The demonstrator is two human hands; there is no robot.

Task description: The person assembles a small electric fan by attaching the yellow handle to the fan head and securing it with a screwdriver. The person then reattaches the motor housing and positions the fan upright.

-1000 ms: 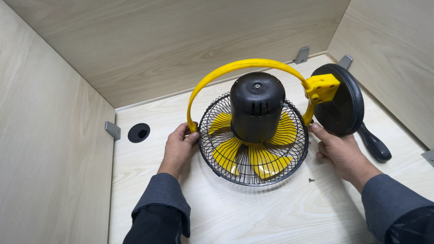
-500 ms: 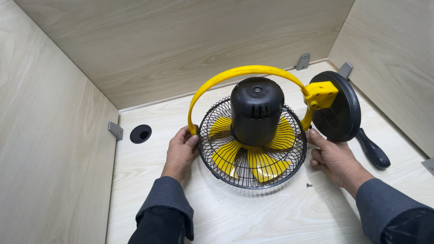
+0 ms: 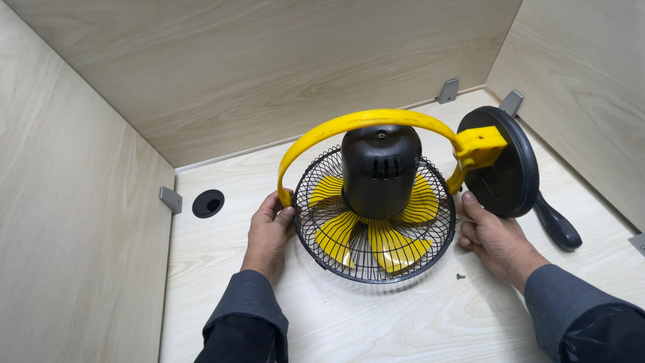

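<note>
While it lies face down on the pale wooden desk [image 3: 376, 323], the small fan with a round black wire cage and yellow blades [image 3: 374, 232] points its black motor housing [image 3: 381, 171] up toward the camera. A curved yellow plastic bracket [image 3: 356, 123] arches over the motor, ending at a round black base disc [image 3: 502, 163] just right of the cage. The left hand [image 3: 270, 232] rests at the cage's left edge, fingers loosely curled against the rim where the bracket joins it. The right hand [image 3: 489, 235] presses against the cage's right edge, fingers half open, thumb up beside the bracket's lower end. Neither hand fully encloses anything. A black tool handle [image 3: 556, 225] lies right of the fan, past the disc. A tiny screw [image 3: 460, 275] sits on the desk just below the right hand. A round black cable hole [image 3: 208, 203] lies left of the fan. Compared with a moment ago, both hands remain at the same rim positions and the fan has not shifted on the desk.
</note>
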